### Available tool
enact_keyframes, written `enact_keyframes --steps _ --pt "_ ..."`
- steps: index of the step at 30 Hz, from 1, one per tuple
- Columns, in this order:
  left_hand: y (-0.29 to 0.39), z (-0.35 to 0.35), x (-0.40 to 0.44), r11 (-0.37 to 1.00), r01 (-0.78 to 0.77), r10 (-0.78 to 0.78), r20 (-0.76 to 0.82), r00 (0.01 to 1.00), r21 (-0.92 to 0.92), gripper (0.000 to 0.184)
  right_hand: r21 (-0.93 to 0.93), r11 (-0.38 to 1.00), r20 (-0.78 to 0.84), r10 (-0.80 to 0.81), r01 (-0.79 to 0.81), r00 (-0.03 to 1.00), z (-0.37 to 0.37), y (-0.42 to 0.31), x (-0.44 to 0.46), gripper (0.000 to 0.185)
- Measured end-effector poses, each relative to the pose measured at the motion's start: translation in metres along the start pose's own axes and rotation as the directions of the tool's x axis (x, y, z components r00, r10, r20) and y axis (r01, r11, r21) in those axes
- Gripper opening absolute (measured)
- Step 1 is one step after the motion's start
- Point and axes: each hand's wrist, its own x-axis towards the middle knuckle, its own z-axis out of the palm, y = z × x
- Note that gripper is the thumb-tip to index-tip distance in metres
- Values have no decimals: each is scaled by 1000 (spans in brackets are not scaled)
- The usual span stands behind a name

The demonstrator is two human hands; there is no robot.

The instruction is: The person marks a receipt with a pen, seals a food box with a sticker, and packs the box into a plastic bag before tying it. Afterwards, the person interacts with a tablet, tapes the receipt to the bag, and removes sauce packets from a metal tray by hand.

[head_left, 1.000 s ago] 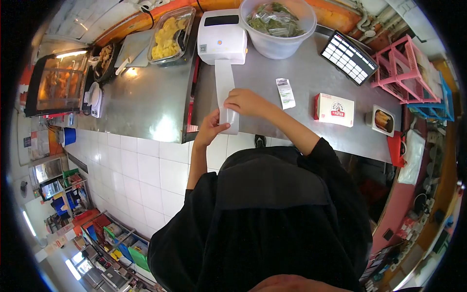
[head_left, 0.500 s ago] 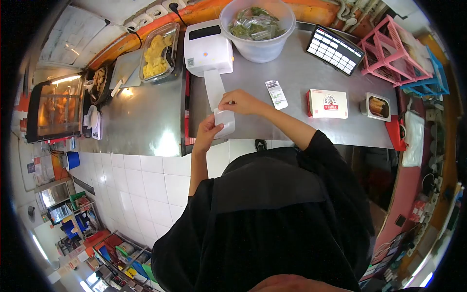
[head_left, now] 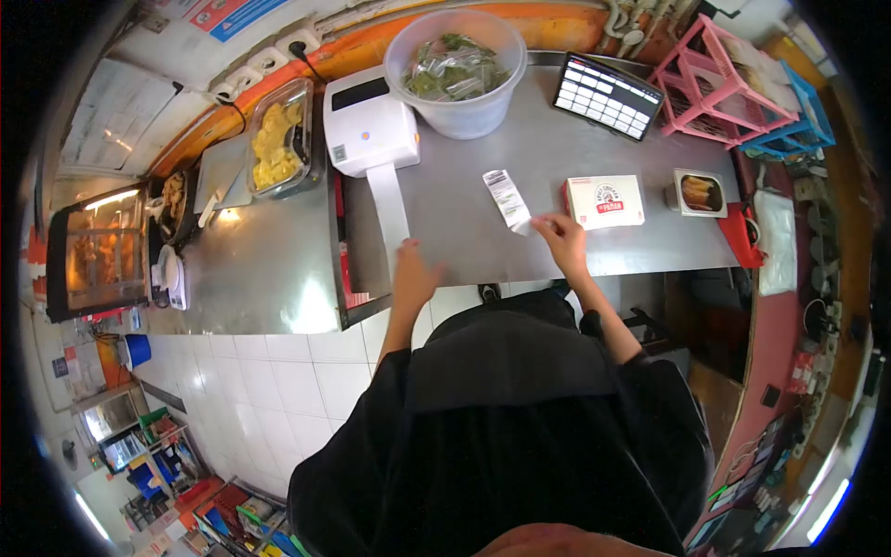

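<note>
My right hand (head_left: 562, 243) reaches to the lower corner of a printed label (head_left: 504, 197) on the steel counter, with thumb and finger pinched at that corner. My left hand (head_left: 415, 275) is smeared by motion, just below the end of a blank white paper strip (head_left: 389, 204). Its fingers are too blurred to tell whether they hold anything. The strip hangs out of the white label printer (head_left: 371, 128) and lies over the counter. Right of the label sits a closed white and red food box (head_left: 605, 201).
A bucket with bagged greens (head_left: 506, 102) stands beside the printer. A tablet (head_left: 608, 96), pink rack (head_left: 719, 88) and small metal tin (head_left: 700, 193) are to the right. A tray of yellow food (head_left: 278, 148) and a lit glass cabinet (head_left: 97, 251) are at left.
My right hand has left the paper strip and moved right to the printed label. My left hand has come off the strip's curled end and dropped lower. The view has shifted slightly.
</note>
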Motion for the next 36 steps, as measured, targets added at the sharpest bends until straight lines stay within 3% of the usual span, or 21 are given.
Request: enact_keyframes --steps 2,4,5,7,8,10,12,13,15,16,19,21,25,26,27,28,31,32,33,35,36 --pt "29 38 46 950 166 -79 308 948 -265 70 86 989 -38 123 -119 992 -25 9 -24 22" --pt "29 104 92 998 51 -55 186 981 22 74 173 969 -92 194 -177 977 -48 11 -42 21" --pt "35 121 111 999 30 -33 193 981 17 74 264 937 -122 267 -228 956 -57 11 -49 20" --pt "63 140 134 977 124 -118 46 992 -173 81 277 926 -184 314 -258 931 -78 8 -62 20" --pt "73 149 141 977 108 -97 67 993 -184 81 292 911 -222 360 -291 906 -91 6 -70 21" --pt "94 138 152 996 93 -91 124 988 -13 77 319 892 -280 411 -320 867 -113 6 -82 24" --pt "80 170 168 995 8 -8 -1 1000 99 67 335 893 -334 410 -299 849 -132 19 -94 24" --pt "94 159 168 995 -12 11 13 1000 94 67 335 902 -357 388 -271 850 -141 23 -97 24" --pt "120 137 162 961 197 -156 205 966 -195 64 331 911 -381 368 -246 848 -162 30 -98 24" --pt "129 137 160 960 198 -156 209 965 -196 64 383 900 -385 359 -206 850 -173 34 -95 24" --pt "133 147 150 958 116 -77 153 985 -264 64 488 846 -334 410 -216 849 -202 41 -81 26" --pt "126 175 151 988 -106 130 -241 962 110 60 436 869 -406 422 -234 811 -216 38 -62 27" --pt "93 216 171 995 2 25 -276 961 96 73 298 933 -380 307 -199 872 -238 50 -26 22" --pt "83 218 181 979 133 -145 -67 987 -157 76 256 950 -361 268 -181 893 -243 54 -20 20" --pt "77 220 186 880 302 -253 175 951 -367 80 256 949 -350 270 -185 897 -246 57 -16 20" --pt "82 212 184 942 279 -255 139 957 -188 69 303 941 -326 251 -150 912 -249 60 -11 20" --pt "95 194 178 975 217 -203 214 955 -41 52 354 927 -282 232 -124 931 -261 67 0 15" --pt "92 195 173 939 185 -131 195 972 -291 37 366 924 -275 222 -112 935 -266 73 2 14" --pt "115 182 162 938 185 -134 184 974 -294 37 379 920 -271 209 -95 940 -271 77 5 14" --pt "206 140 122 763 13 -16 1 1000 -646 49 400 912 -257 209 -93 943 -280 86 10 12" --pt "237 148 110 675 -61 38 -48 998 -735 57 391 917 -222 178 -80 959 -283 97 15 11"
